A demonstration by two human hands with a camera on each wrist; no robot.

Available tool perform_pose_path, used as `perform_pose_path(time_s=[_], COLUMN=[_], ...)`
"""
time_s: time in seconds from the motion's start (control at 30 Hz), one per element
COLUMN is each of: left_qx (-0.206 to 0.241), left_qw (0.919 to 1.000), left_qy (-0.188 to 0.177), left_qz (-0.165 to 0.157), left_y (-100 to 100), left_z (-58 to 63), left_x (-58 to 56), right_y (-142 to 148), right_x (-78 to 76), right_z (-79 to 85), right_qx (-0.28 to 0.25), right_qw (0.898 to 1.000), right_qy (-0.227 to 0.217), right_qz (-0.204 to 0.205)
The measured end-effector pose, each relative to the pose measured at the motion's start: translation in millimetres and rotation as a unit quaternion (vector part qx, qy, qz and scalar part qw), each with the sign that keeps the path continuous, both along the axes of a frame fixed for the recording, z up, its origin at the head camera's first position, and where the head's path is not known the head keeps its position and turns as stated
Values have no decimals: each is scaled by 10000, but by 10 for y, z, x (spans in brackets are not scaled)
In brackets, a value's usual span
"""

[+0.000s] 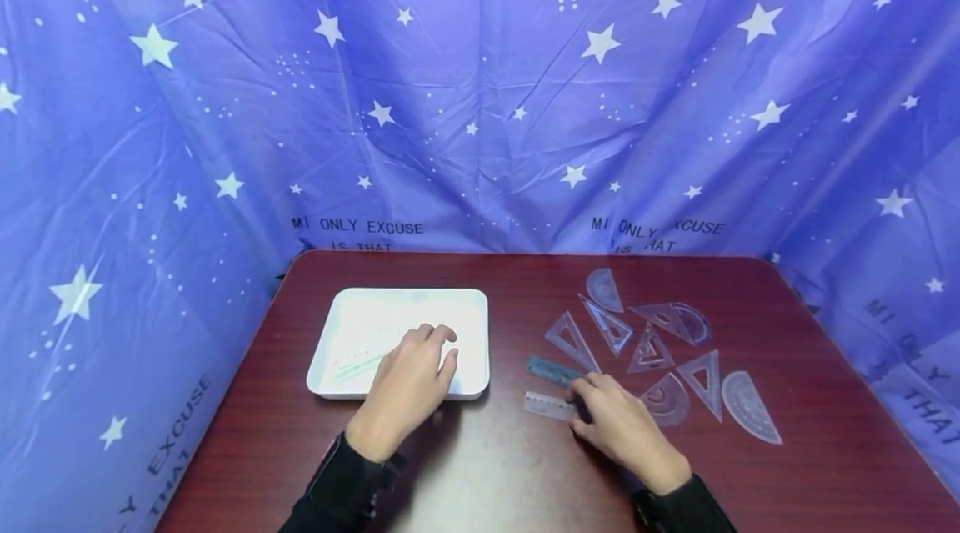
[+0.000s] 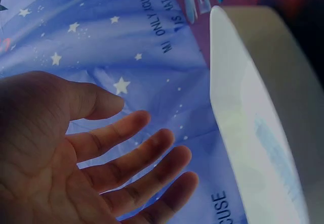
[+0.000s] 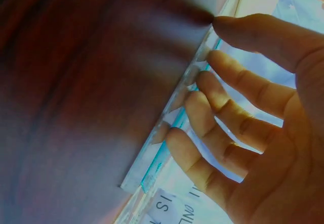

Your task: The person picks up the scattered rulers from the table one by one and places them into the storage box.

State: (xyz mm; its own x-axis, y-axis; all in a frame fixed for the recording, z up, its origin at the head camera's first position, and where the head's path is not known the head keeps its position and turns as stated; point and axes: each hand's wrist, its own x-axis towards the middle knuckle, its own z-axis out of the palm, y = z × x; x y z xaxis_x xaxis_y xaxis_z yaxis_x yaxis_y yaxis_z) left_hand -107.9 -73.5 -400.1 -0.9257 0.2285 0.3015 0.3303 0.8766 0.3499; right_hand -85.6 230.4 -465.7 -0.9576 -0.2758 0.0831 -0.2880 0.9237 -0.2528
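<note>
My left hand (image 1: pixel 411 383) hovers over the right part of a white tray (image 1: pixel 471 312), its fingers loosely bent and nothing in them. Inside the tray lies a clear ruler with green markings (image 1: pixel 358 368); the left wrist view shows a bluish strip (image 2: pixel 276 158) there. On the table, my right hand (image 1: pixel 626 429) reaches the right end of a short clear ruler (image 1: pixel 547 405). Its fingertips touch the ruler (image 3: pixel 152 155) from above, and the thumb is at its edge. Just behind it lies a blue ruler (image 1: pixel 553 370), partly hidden by the right hand.
Several clear set squares (image 1: pixel 702 379) and protractors (image 1: pixel 750 408) lie spread across the table's right side. One protractor (image 1: pixel 667 401) is close beside the right hand. A blue star-patterned curtain (image 1: pixel 480 141) hangs behind the brown table (image 1: pixel 495 466).
</note>
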Motion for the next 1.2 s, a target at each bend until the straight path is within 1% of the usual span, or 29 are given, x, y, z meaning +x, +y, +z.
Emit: perform_pose_path(time_s=[0.1, 0.23, 0.37, 0.5, 0.6, 0.67, 0.8, 0.87, 0.93, 1.03, 1.1, 1.2], left_qx=[153, 385, 497, 636, 952, 1331, 2066, 2279, 2406, 2611, 2773, 3084], left_qw=[9998, 9991, 9984, 9977, 9949, 9896, 9732, 9671, 9627, 9538, 9454, 9286], left_qy=[-99, -194, -242, -210, -203, -348, -712, -818, -948, -1200, -1393, -1672], left_qz=[-14, -50, -77, -112, -259, -419, -714, -776, -791, -872, -992, -1211], left_y=[29, 62, 80, 88, 93, 99, 132, 159, 191, 255, 310, 416], left_z=[-58, -107, -126, -141, -148, -143, -141, -152, -169, -216, -254, -309], left_x=[42, 93, 140, 175, 181, 174, 155, 152, 152, 154, 158, 170], right_y=[-1, -10, -26, -33, -39, -43, -61, -85, -120, -189, -239, -314], right_x=[-10, -18, -20, -21, -34, -45, -62, -67, -68, -58, -47, -31], right_z=[-23, -30, -28, -7, 51, 114, 259, 326, 384, 458, 495, 532], right_qx=[-2, 169, 348, 352, 281, 222, 82, -12, -152, -523, -809, -1160], right_qw=[9999, 9989, 9967, 9957, 9948, 9935, 9864, 9808, 9776, 9771, 9766, 9727], right_qy=[138, 362, 568, 689, 833, 979, 1508, 1818, 1981, 1993, 1954, 1993], right_qz=[60, 241, 461, 513, 516, 530, 643, 704, 691, 527, 393, 261])
